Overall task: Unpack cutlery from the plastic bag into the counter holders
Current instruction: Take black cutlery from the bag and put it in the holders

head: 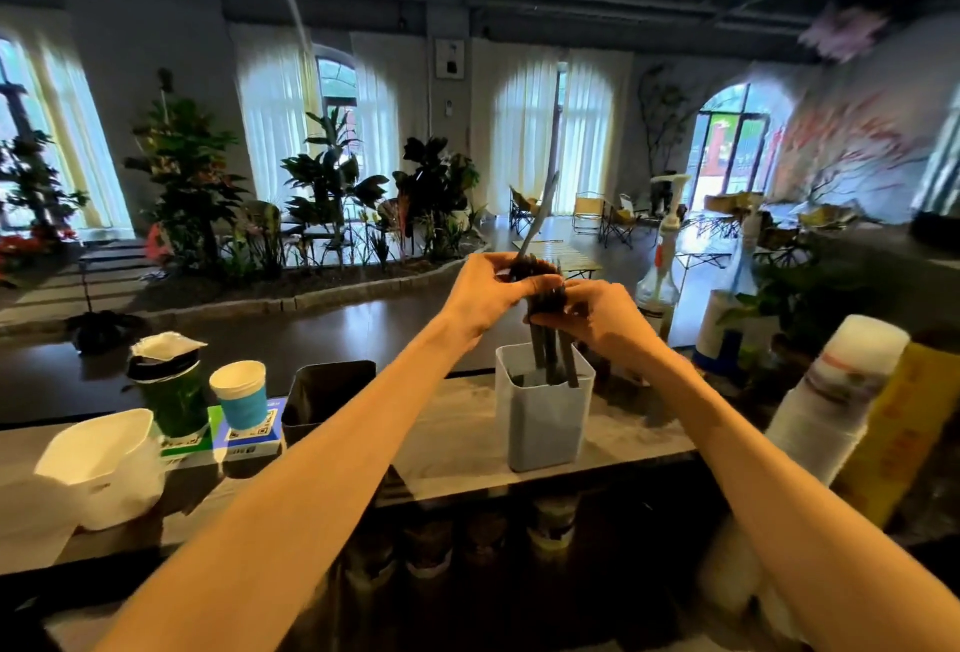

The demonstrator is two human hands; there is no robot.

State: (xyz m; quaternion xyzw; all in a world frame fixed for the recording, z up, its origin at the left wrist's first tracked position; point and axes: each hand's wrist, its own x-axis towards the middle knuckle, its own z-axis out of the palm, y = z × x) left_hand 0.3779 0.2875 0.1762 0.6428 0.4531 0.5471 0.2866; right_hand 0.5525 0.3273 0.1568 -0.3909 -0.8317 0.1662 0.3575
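A translucent square holder [543,417] stands on the counter ledge [452,438]. A bundle of black cutlery [551,339] hangs upright with its lower ends inside the holder. My left hand [483,295] grips the top of the bundle from the left, and my right hand [597,321] grips it from the right, both just above the holder. One grey piece [540,212] sticks up out of the bundle, tilted to the right. I see no plastic bag that I can make out.
A black holder [327,399] stands left of the translucent one. Further left are a blue-sleeved paper cup [241,396], a green cup [171,386] and a white container [104,464]. Pump bottles [662,261] and a stack of paper cups [826,396] stand at the right.
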